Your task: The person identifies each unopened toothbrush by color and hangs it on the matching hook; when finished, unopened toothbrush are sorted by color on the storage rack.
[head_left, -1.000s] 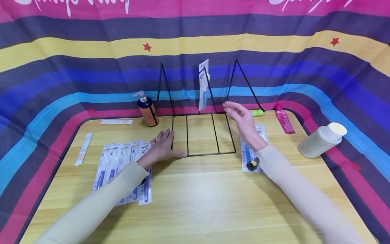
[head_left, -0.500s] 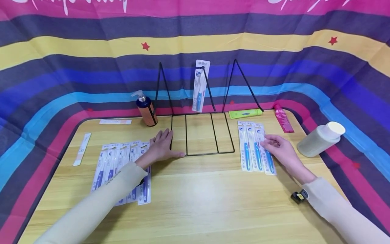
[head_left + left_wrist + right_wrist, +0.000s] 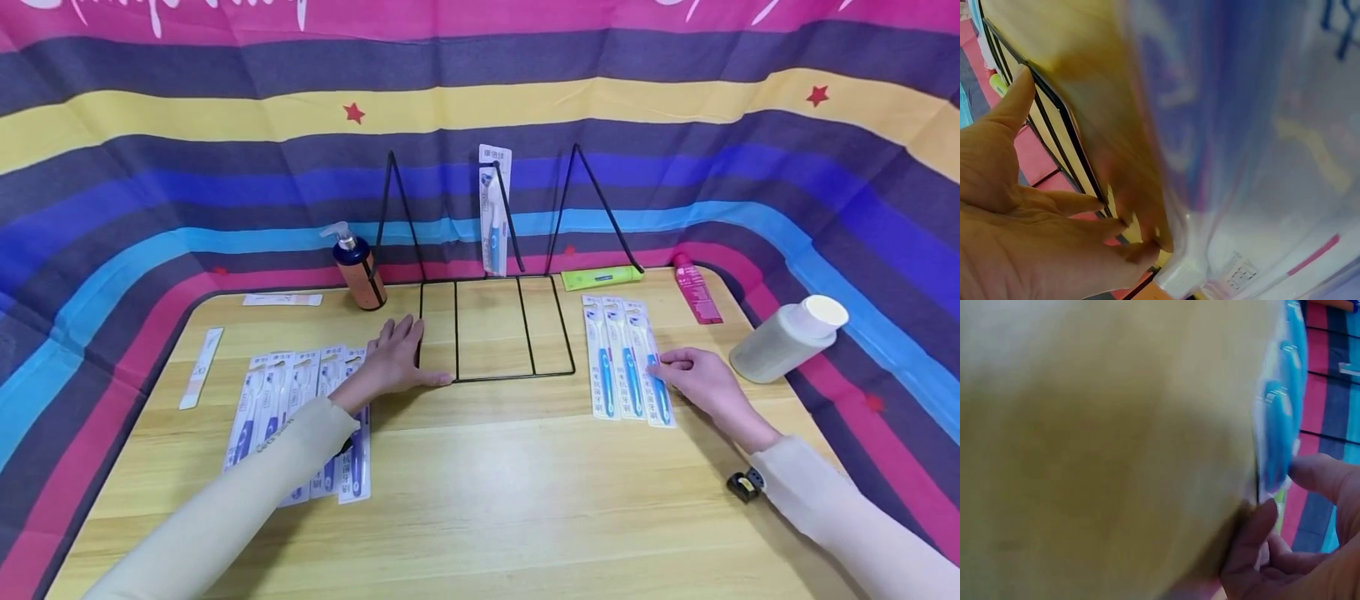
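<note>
**Wooden table, wire rack, and nine packed toothbrushes**

Wood-grain table (image 3: 480,500) fills the lower part of the head view, walled on three sides by one striped cloth backdrop (image 3: 225,167) in pink, yellow, blue and purple. At the far middle stands one black wire rack (image 3: 491,329) with three floor sections and three upright dividers. One packed toothbrush (image 3: 493,208) stands leaning against the middle divider.

Right of the rack lies one white bottle (image 3: 787,337) on its side. One blue pump bottle (image 3: 358,271) stands just left of the rack. One pink tube (image 3: 697,292) and one green tube (image 3: 603,277) lie at the far right edge.

On the left, five packed toothbrushes (image 3: 300,417) lie side by side, partly under the left sleeve. On the right, three packed toothbrushes (image 3: 628,358) lie in a row just beside the rack. Two flat strip packs lie at the far left: one (image 3: 201,367) near the edge, one (image 3: 282,299) by the backdrop.

The left hand (image 3: 393,362) rests flat with fingers straight, holding nothing, its thumb lying along the rack's front wire. The right hand (image 3: 701,379) has its fingers curled, pinching the edge of the rightmost pack (image 3: 651,362) of the three, which still lies on the table. The right wrist view, though blurred, shows fingertips (image 3: 1254,537) at that pack's edge.
</note>
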`<control>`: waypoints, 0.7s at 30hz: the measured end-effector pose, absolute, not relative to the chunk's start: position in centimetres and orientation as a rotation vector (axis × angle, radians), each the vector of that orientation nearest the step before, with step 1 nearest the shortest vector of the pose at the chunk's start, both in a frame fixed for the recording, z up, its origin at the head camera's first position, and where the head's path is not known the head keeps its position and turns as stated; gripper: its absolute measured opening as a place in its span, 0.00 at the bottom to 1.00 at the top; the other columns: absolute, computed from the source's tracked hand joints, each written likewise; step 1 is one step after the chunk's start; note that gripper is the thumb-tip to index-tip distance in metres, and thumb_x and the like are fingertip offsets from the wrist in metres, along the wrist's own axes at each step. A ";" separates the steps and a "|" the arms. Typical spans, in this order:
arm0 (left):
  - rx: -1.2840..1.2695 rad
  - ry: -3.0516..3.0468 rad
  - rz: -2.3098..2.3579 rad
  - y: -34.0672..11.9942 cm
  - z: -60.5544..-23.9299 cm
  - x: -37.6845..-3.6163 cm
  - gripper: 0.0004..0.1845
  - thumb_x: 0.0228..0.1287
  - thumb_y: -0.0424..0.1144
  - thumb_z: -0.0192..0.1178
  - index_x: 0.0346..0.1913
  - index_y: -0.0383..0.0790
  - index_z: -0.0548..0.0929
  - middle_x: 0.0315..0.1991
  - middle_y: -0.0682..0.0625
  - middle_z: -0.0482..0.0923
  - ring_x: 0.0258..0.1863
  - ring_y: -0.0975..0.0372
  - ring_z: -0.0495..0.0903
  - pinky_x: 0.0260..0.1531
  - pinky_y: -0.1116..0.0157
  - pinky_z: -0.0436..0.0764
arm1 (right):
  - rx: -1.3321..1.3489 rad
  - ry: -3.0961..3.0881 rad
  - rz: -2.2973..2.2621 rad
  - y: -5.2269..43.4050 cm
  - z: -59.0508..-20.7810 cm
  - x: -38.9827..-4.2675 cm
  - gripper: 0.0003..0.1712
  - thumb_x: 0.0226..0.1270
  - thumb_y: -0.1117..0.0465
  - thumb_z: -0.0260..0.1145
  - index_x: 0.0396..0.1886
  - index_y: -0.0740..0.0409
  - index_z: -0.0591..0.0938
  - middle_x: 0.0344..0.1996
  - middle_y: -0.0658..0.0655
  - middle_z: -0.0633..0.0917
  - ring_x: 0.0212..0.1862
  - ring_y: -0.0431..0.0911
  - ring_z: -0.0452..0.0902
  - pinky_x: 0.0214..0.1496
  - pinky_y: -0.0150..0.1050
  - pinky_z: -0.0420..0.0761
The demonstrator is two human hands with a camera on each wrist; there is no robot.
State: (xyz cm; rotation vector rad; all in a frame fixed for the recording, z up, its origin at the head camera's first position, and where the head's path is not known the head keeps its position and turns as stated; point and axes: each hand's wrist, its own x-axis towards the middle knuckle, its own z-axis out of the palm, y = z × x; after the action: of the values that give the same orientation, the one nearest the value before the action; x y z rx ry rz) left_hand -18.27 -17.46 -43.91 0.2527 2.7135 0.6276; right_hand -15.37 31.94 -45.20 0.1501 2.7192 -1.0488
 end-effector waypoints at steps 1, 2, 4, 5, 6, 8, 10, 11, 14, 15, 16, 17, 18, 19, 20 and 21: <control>0.252 2.711 0.640 -17.5 -43.9 -18.3 0.65 0.67 0.65 0.74 0.88 0.32 0.49 0.88 0.31 0.38 0.85 0.32 0.34 0.78 0.29 0.41 | 0.155 2.735 -1.039 31.9 -45.2 -15.3 0.40 0.78 0.41 0.70 0.66 0.74 0.80 0.53 0.68 0.86 0.52 0.56 0.80 0.50 0.44 0.76; 0.252 2.707 0.651 -17.5 -44.0 -18.3 0.65 0.67 0.65 0.74 0.88 0.32 0.48 0.88 0.31 0.38 0.85 0.32 0.33 0.78 0.30 0.40 | 0.165 2.744 -1.038 31.8 -45.2 -15.3 0.39 0.79 0.41 0.70 0.66 0.74 0.80 0.52 0.68 0.87 0.50 0.56 0.81 0.49 0.44 0.77; 0.247 2.703 0.668 -17.7 -44.1 -18.3 0.65 0.66 0.65 0.74 0.89 0.33 0.48 0.88 0.31 0.36 0.85 0.33 0.32 0.79 0.30 0.40 | 0.178 2.768 -1.047 31.7 -45.2 -15.2 0.38 0.79 0.43 0.70 0.65 0.75 0.80 0.51 0.69 0.87 0.49 0.55 0.82 0.47 0.41 0.78; 0.243 2.700 0.671 -17.7 -44.1 -18.3 0.65 0.66 0.65 0.74 0.89 0.33 0.48 0.88 0.31 0.36 0.85 0.33 0.32 0.79 0.30 0.40 | 0.189 2.770 -1.074 31.6 -45.2 -15.2 0.37 0.79 0.45 0.70 0.65 0.76 0.79 0.51 0.70 0.87 0.49 0.56 0.83 0.45 0.39 0.79; 0.242 2.702 0.671 -17.8 -44.1 -18.3 0.65 0.66 0.65 0.74 0.89 0.33 0.47 0.88 0.31 0.36 0.85 0.33 0.32 0.79 0.31 0.40 | 0.198 2.774 -1.095 31.6 -45.2 -15.1 0.36 0.79 0.46 0.70 0.65 0.76 0.78 0.51 0.71 0.87 0.49 0.56 0.84 0.44 0.37 0.79; 0.238 2.703 0.671 -18.0 -44.4 -18.4 0.66 0.66 0.66 0.74 0.89 0.34 0.47 0.88 0.32 0.35 0.85 0.34 0.32 0.79 0.32 0.39 | 0.228 2.754 -1.163 31.6 -45.1 -14.9 0.37 0.80 0.48 0.70 0.68 0.76 0.76 0.54 0.73 0.87 0.51 0.56 0.85 0.43 0.34 0.79; 0.242 2.703 0.680 -18.2 -44.9 -18.5 0.66 0.65 0.67 0.74 0.89 0.34 0.47 0.88 0.32 0.35 0.85 0.34 0.32 0.80 0.32 0.38 | 0.268 2.722 -1.263 31.8 -45.1 -14.5 0.37 0.81 0.49 0.69 0.71 0.75 0.73 0.57 0.73 0.86 0.50 0.49 0.84 0.43 0.31 0.78; 0.241 2.702 0.680 -18.2 -44.8 -18.5 0.67 0.65 0.68 0.74 0.89 0.34 0.47 0.88 0.32 0.35 0.85 0.34 0.32 0.80 0.33 0.37 | 0.292 2.693 -1.333 31.9 -45.0 -14.3 0.36 0.82 0.49 0.69 0.72 0.73 0.72 0.57 0.70 0.88 0.50 0.44 0.84 0.44 0.30 0.77; 0.245 2.703 0.694 -18.2 -45.0 -18.6 0.69 0.62 0.70 0.74 0.89 0.33 0.49 0.88 0.32 0.36 0.85 0.33 0.32 0.80 0.32 0.36 | 0.336 2.588 -1.611 31.8 -44.9 -13.4 0.28 0.82 0.54 0.69 0.72 0.62 0.73 0.51 0.52 0.91 0.47 0.32 0.80 0.47 0.27 0.78; 0.247 2.704 0.698 -18.1 -44.8 -18.5 0.69 0.62 0.71 0.74 0.88 0.33 0.49 0.88 0.31 0.37 0.85 0.33 0.32 0.79 0.32 0.37 | 0.335 2.532 -1.741 31.6 -44.8 -13.0 0.24 0.82 0.57 0.69 0.70 0.58 0.74 0.50 0.46 0.90 0.47 0.30 0.80 0.47 0.26 0.78; 0.242 2.702 0.704 -18.0 -44.5 -18.3 0.69 0.61 0.71 0.74 0.88 0.33 0.50 0.88 0.31 0.37 0.85 0.33 0.33 0.79 0.32 0.37 | 0.322 2.466 -1.867 31.2 -44.6 -12.6 0.21 0.82 0.61 0.69 0.69 0.55 0.75 0.48 0.41 0.89 0.47 0.30 0.80 0.47 0.26 0.78; 0.242 2.701 0.705 -18.0 -44.3 -18.2 0.68 0.62 0.70 0.74 0.88 0.32 0.50 0.88 0.31 0.37 0.85 0.33 0.33 0.79 0.31 0.38 | 0.295 2.387 -1.988 30.7 -44.4 -12.1 0.20 0.82 0.64 0.68 0.67 0.52 0.77 0.47 0.38 0.87 0.48 0.32 0.80 0.48 0.26 0.79; 0.242 2.701 0.711 -18.0 -44.3 -18.2 0.68 0.62 0.70 0.75 0.88 0.32 0.49 0.88 0.31 0.36 0.85 0.33 0.32 0.79 0.31 0.37 | 0.257 2.308 -2.092 30.2 -44.2 -11.6 0.19 0.82 0.66 0.68 0.66 0.51 0.78 0.47 0.38 0.86 0.49 0.34 0.81 0.48 0.27 0.80; 0.240 2.703 0.712 -18.0 -44.3 -18.2 0.68 0.63 0.70 0.74 0.88 0.32 0.49 0.88 0.31 0.36 0.85 0.33 0.32 0.79 0.31 0.38 | 0.212 2.227 -2.180 29.5 -44.0 -11.1 0.20 0.81 0.69 0.67 0.66 0.51 0.79 0.49 0.40 0.86 0.51 0.36 0.81 0.50 0.28 0.81; 0.238 2.705 0.710 -18.0 -44.3 -18.1 0.67 0.63 0.69 0.74 0.88 0.33 0.49 0.88 0.32 0.36 0.85 0.34 0.32 0.79 0.31 0.38 | 0.164 2.158 -2.249 28.8 -43.8 -10.6 0.21 0.81 0.70 0.66 0.67 0.51 0.80 0.52 0.43 0.86 0.53 0.38 0.81 0.51 0.30 0.82; 0.233 2.700 0.714 -17.9 -44.1 -18.0 0.67 0.65 0.68 0.74 0.88 0.32 0.48 0.88 0.32 0.36 0.85 0.34 0.32 0.79 0.31 0.37 | 0.112 2.095 -2.301 28.0 -43.6 -10.1 0.21 0.81 0.72 0.65 0.67 0.52 0.80 0.54 0.45 0.85 0.55 0.40 0.81 0.53 0.31 0.82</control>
State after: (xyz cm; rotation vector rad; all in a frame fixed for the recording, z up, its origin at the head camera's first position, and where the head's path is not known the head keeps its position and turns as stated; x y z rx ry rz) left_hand -18.00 -17.93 -44.11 0.2333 2.7004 0.7136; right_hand -10.09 27.97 -43.60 0.1120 2.0948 -2.3011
